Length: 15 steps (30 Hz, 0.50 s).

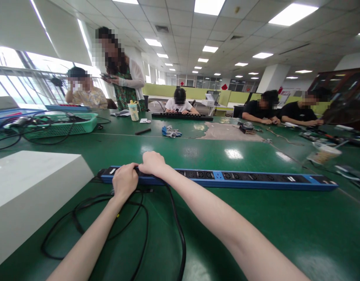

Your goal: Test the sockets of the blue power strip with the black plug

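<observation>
A long blue and black power strip [241, 180] lies across the green table [256, 234] in front of me. My left hand [125, 181] is curled over the strip's left end, fingers wrapped on it. Just to its right, my right hand [152, 163] is closed on top of the strip, pressing on something hidden under the fingers. Black cables [177, 230] run from beneath both hands and loop over the table toward me.
A white box [30, 191] sits at my left. A green basket [63, 127] of cables stands at the back left. A cup [325, 154], gloves [171, 132] and a second strip [182, 116] lie further off. Several people sit or stand around the far side.
</observation>
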Motion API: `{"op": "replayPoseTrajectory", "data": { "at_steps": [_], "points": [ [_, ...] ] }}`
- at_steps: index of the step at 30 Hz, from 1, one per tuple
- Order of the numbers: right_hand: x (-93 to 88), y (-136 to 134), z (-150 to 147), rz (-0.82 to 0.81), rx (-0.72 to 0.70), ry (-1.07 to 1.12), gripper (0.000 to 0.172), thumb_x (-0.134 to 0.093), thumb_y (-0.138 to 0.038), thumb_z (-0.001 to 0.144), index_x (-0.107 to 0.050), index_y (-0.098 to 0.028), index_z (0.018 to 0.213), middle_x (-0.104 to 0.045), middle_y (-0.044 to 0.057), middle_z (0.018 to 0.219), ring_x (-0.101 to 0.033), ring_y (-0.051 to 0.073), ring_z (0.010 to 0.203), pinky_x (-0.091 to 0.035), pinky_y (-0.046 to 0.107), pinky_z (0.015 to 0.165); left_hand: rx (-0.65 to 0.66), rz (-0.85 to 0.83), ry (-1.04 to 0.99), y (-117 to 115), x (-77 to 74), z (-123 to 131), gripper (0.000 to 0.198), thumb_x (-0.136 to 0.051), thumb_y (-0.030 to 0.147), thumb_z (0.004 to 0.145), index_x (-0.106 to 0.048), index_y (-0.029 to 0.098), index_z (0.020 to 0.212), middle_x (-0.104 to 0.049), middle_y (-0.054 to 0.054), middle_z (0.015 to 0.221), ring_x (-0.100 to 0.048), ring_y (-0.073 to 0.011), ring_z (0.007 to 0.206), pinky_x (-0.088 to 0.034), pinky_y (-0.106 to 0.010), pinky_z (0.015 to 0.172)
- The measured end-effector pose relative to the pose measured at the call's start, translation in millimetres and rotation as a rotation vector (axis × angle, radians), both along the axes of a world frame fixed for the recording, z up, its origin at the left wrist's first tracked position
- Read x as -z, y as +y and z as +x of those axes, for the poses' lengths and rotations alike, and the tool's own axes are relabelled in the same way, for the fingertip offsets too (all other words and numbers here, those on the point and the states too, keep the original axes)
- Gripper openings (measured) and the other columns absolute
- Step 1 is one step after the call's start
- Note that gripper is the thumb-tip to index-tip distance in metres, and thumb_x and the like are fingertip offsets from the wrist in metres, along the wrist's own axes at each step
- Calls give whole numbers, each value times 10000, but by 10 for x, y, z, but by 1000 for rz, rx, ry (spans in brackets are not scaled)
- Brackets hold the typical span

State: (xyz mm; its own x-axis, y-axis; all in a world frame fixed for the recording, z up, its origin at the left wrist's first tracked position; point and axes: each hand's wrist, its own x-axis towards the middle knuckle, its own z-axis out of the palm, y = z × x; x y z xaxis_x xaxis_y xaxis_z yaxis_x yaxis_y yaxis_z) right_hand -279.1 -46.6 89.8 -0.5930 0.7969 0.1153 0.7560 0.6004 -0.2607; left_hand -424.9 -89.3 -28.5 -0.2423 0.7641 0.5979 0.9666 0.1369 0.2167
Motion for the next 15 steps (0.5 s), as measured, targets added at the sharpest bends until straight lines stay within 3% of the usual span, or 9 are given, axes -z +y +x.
{"op": "replayPoseTrajectory", "data": {
  "at_steps": [3,5,10,15],
  "points": [
    [41,121,-27,-112,-119,46,282,-642,-387,907,-769,-136,917,-790,157,988,-768,254,929,-594,298,787,-15,-7,26,10,23,-11,379,-376,186,960,-723,203,1112,-759,-110,1071,-662,-280,1030,-441,-372,896],
    [92,184,-29,-176,-116,57,311,-635,-424,906,-767,-144,889,-792,147,972,-769,255,914,-594,301,781,-15,-5,39,16,30,-18,375,-373,187,965,-718,200,1113,-757,-111,1069,-661,-282,1028,-440,-372,889],
    [239,206,-75,-74,53,125,427,-666,-567,851,-760,-212,1069,-783,127,1114,-747,309,1046,-597,417,868,-21,-7,49,20,31,-28,359,-383,188,964,-721,196,1084,-754,-123,1063,-661,-279,1008,-438,-366,869],
    [329,170,-232,-43,94,164,415,-637,-503,878,-747,-176,1110,-772,167,1136,-747,314,1063,-604,408,854,7,-35,64,-12,22,-26,338,-386,268,1002,-719,209,982,-749,-111,993,-654,-286,974,-439,-371,846]
  ]
}}
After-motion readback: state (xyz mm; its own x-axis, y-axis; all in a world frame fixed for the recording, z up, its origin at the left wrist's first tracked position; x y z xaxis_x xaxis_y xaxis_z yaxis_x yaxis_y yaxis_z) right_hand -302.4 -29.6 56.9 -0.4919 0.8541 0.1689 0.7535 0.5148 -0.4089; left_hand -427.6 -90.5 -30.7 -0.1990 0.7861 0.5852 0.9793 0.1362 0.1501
